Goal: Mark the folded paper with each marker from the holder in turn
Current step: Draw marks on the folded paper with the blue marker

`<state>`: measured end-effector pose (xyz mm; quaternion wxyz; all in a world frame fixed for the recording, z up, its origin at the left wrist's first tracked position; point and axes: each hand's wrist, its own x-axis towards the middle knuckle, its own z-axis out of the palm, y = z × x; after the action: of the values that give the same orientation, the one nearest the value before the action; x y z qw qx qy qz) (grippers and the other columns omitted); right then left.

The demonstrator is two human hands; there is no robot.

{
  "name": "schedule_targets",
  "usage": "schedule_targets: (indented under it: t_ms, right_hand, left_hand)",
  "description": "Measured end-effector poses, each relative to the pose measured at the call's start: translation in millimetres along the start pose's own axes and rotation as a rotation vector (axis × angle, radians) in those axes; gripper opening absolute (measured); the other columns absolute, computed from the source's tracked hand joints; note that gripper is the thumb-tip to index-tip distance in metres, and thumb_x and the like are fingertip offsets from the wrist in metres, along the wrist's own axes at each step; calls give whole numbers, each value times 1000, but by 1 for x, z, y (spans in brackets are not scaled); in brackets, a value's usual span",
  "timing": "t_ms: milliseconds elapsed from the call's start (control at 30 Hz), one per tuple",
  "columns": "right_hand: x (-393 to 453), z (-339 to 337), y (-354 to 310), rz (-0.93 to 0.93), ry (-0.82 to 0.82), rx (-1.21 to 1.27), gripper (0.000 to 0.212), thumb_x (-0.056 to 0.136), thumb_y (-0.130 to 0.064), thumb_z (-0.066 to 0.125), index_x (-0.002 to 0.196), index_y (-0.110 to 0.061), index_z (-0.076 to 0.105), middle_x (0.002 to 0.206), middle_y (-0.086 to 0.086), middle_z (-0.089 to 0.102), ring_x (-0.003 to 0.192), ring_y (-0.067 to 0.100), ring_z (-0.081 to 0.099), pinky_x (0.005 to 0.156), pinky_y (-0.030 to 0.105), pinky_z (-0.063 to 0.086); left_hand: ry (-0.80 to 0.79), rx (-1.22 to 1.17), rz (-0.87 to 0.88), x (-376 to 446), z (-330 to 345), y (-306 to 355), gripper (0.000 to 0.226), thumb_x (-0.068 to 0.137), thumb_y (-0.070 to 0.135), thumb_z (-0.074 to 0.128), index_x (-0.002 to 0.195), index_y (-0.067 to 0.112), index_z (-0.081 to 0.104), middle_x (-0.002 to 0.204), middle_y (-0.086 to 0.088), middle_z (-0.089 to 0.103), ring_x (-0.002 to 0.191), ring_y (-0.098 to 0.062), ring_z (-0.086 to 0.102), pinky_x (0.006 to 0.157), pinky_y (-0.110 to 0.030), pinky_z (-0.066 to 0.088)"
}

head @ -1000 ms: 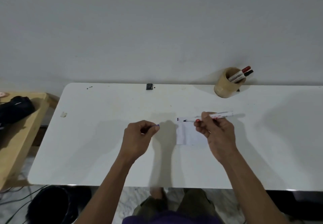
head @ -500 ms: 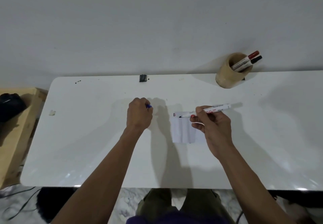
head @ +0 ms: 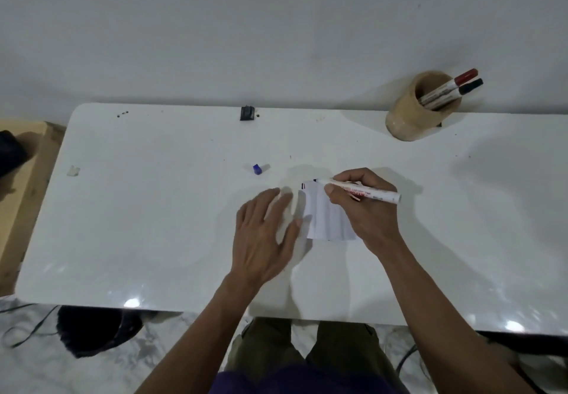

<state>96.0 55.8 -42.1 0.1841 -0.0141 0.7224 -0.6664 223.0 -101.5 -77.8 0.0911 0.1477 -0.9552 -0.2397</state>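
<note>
A small folded white paper (head: 325,220) lies near the middle of the white table (head: 153,209). My right hand (head: 367,209) grips an uncapped white marker (head: 368,192), its tip at the paper's top left corner beside short dark and red marks. My left hand (head: 266,235) lies flat with fingers spread, its thumb touching the paper's left edge. The marker's blue cap (head: 257,168) stands alone on the table behind my left hand. A tan round holder (head: 408,116) at the back right keeps a red-capped marker (head: 451,84) and a black-capped marker (head: 458,92).
A small black object (head: 247,113) sits at the table's back edge by the wall. A scrap of tape (head: 73,171) lies at the left. A wooden side table (head: 18,184) with a dark item stands off the left edge. Cables run on the floor.
My left hand set the blue cap down on the table and moved right, flattening beside the paper. My right hand brought the marker tip down to the paper's top corner.
</note>
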Motion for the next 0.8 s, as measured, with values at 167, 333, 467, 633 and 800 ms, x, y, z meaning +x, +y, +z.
schedule_targets:
  t_ms: [167,333,467,633,800]
  right_hand:
    - [11,1,7,-83,-49,-99,13,80,2,82,83,-5,71,83,5,75,75,10,72,67,21,56]
    - [18,4,18,-105,-29,-159,12,80,-2,83,80,-3,71,78,6,74,71,12,71,63,22,55]
    - [22,5,26,-132,-14,-197,15,80,-6,84,79,-10,70,78,7,75,74,21,73,65,30,59]
    - [25,6,31,-148,-11,-220,15,80,-9,85,80,-11,70,80,7,76,75,21,74,66,29,60]
    - [26,6,32,-150,-13,-232,16,80,-11,85,79,-13,69,79,4,75,74,18,74,66,26,59]
  left_hand:
    - [-97,154,39,-7,19,-2,54,98,55,48,146,29,49,155,-5,47,147,-24,38,120,-51,27]
    - [-98,277,69,-8,24,-3,54,99,56,45,144,27,53,154,-10,48,148,-28,38,119,-57,28]
    - [-63,319,83,-9,27,-4,55,98,56,44,144,27,53,155,-10,46,149,-28,36,118,-63,24]
    - [-1,333,95,-11,33,-5,58,98,57,44,148,28,47,161,-9,36,153,-33,26,119,-67,20]
    - [21,322,103,-10,33,-4,57,99,56,41,147,27,48,160,-9,38,152,-34,27,117,-68,22]
